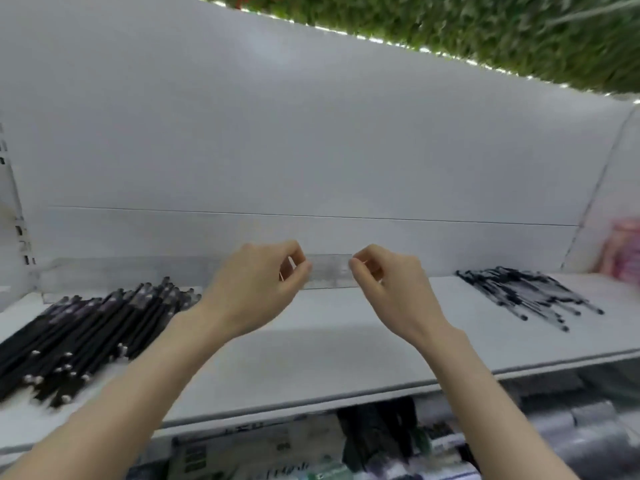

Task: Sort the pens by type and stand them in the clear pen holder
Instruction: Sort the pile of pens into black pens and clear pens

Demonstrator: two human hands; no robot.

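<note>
Left hand (254, 285) and right hand (388, 285) each clamp a pinch grip on the clear pen holder (329, 271); best set it level, thick pens (86, 334) to its left, thin pens (526, 296) to its right

Matt white shelf (346, 341), clear plastic holder (329, 270), black pens (86, 327) with shiny tips

White shelf (329, 348), white back panel (311, 133), green foliage (485, 26), pink packages (623, 251), blurred goods below (259, 452)
</note>
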